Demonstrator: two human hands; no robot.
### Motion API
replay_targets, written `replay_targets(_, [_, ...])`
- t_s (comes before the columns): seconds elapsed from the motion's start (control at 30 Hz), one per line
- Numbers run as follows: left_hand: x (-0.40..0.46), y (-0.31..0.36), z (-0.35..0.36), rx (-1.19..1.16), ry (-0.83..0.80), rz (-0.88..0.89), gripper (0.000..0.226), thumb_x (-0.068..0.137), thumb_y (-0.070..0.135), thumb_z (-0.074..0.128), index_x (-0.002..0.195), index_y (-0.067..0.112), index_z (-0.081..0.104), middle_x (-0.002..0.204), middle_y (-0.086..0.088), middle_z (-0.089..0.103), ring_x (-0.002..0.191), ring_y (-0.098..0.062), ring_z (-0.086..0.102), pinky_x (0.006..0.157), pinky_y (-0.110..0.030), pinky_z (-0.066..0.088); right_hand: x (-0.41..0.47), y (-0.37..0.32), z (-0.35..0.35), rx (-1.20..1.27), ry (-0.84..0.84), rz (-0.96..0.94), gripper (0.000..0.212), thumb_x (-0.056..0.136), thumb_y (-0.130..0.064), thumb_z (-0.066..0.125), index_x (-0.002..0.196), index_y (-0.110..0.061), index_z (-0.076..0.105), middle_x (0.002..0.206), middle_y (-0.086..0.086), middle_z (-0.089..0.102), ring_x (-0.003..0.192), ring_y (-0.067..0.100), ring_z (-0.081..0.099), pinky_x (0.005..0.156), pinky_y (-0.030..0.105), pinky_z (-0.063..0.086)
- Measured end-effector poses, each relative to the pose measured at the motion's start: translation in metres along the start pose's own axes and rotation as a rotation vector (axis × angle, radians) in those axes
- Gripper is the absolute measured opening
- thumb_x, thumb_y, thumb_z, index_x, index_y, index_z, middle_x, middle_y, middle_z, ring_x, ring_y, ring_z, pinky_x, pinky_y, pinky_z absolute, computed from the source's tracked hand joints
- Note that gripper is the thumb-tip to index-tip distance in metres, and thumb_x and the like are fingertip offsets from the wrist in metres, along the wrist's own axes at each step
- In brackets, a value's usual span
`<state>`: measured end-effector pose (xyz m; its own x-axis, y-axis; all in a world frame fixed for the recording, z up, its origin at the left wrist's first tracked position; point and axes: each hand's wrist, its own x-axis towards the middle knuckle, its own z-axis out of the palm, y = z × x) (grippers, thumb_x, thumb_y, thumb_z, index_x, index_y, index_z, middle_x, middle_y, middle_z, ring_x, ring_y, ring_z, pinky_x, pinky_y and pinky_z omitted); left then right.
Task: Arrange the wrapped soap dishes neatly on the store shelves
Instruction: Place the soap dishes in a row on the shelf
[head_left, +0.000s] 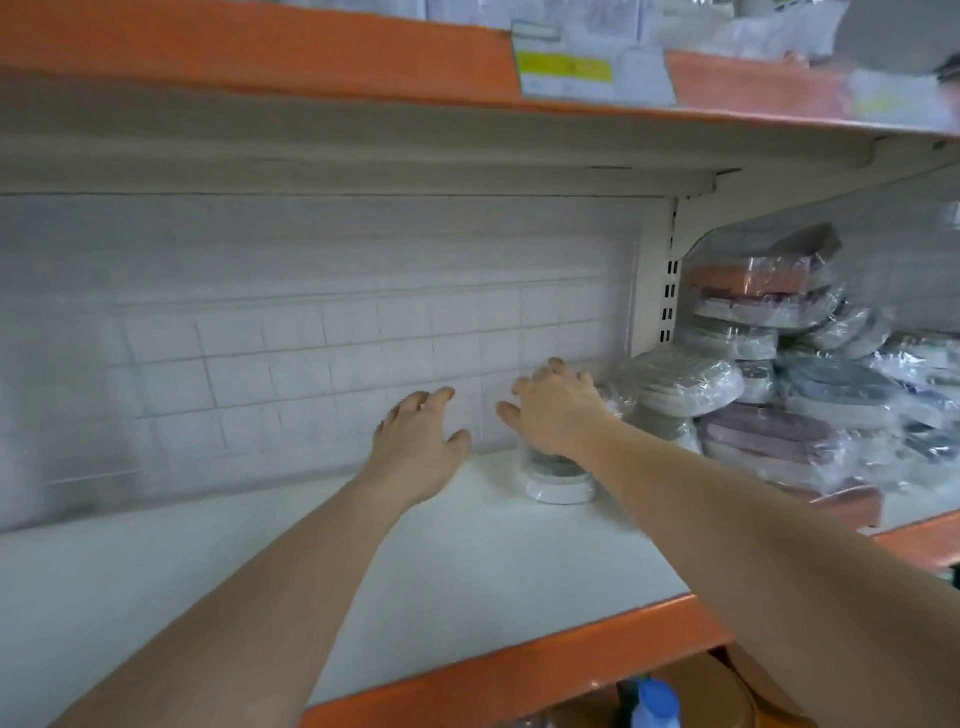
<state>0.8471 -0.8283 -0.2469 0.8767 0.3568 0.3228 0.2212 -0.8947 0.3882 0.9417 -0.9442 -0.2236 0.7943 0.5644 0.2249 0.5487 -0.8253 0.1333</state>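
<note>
Our right hand (558, 408), fingers spread and holding nothing, hovers nearest over the wrapped soap dish (560, 480) at its six o'clock, while our left hand (421, 436) hangs empty at nine.

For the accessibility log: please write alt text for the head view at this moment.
Two bare arms reach into a white store shelf; the right hand rests on a small stack of wrapped soap dishes, while the left hand hovers open beside it. More wrapped soap dishes are piled untidily further right.
</note>
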Motion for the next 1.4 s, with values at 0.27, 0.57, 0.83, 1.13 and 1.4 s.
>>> replay_targets(0.27, [-0.149,-0.096,-0.163,0.073,0.249,-0.020,0.056,0.097,0.030,0.043,0.148,0.020,0.021,0.151,-0.005,0.025,0.135,-0.025,0.030,0.108,-0.035,0.026,-0.109,-0.177,-0.097,0.244,0.099,-0.266,0.049,0.097,-0.041,0.041,0.142,-0.021,0.036,0.141,0.008,0.041,0.129,0.026,0.039,0.102,0.037,0.035])
replay_targets(0.57, [-0.298,-0.180,-0.357,0.220,0.552,-0.112,0.048,0.094,0.022,0.047,0.140,0.018,0.035,0.139,-0.008,0.040,0.120,-0.030,0.044,0.095,-0.033,0.033,-0.211,-0.352,-0.239,0.432,0.362,-0.581,0.044,0.092,-0.035,0.052,0.134,-0.021,0.048,0.137,0.005,0.050,0.125,0.025,0.045,0.096,0.031,0.038])
replay_targets(0.83, [-0.352,-0.249,-0.441,0.277,0.666,-0.202,0.048,0.094,0.022,0.049,0.140,0.016,0.038,0.141,-0.008,0.040,0.124,-0.028,0.043,0.101,-0.031,0.029,-0.236,-0.427,-0.330,0.443,0.493,-0.683,0.041,0.091,-0.036,0.053,0.129,-0.020,0.053,0.125,0.007,0.058,0.113,0.025,0.053,0.095,0.033,0.043])
replay_targets(1.13, [-0.347,-0.347,-0.491,0.384,0.693,-0.277,0.047,0.095,0.024,0.045,0.141,0.020,0.036,0.140,-0.008,0.040,0.126,-0.027,0.039,0.101,-0.033,0.032,-0.188,-0.524,-0.360,0.418,0.568,-0.711,0.046,0.092,-0.039,0.052,0.134,-0.024,0.047,0.134,0.004,0.051,0.120,0.024,0.047,0.095,0.031,0.038])
replay_targets(1.4, [-0.321,-0.450,-0.569,0.441,0.731,-0.363,0.045,0.096,0.027,0.044,0.140,0.022,0.038,0.142,-0.006,0.039,0.124,-0.026,0.042,0.099,-0.033,0.033,-0.132,-0.645,-0.392,0.399,0.548,-0.798,0.048,0.093,-0.037,0.051,0.138,-0.023,0.042,0.138,0.003,0.047,0.122,0.022,0.045,0.095,0.030,0.036])
